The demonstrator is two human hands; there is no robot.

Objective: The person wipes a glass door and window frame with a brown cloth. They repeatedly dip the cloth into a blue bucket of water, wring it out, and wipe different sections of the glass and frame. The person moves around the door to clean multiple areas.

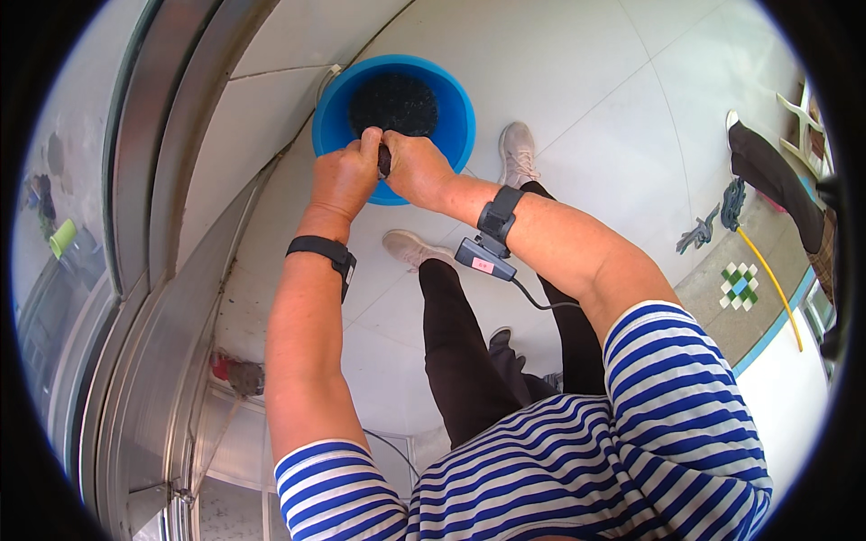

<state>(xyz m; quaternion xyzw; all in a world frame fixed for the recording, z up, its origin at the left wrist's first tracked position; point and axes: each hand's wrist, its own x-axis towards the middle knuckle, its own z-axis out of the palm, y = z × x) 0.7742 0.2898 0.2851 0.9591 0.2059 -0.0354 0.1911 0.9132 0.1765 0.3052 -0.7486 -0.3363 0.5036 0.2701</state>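
Both of my hands meet over the near rim of a blue plastic basin on the floor. Between them a dark, wet-looking cloth is bunched, only a small part of it showing. My left hand is closed around it from the left, and my right hand grips it from the right, with the thumbs side by side on top. Dark water lies in the basin behind my hands. Whether the cloth hangs down below them is hidden.
A metal-framed glass door runs along the left. At the right are a mop with grey strands and a yellow handle, another person's dark-trousered leg and a white chair. Another dark shoe shows behind my legs.
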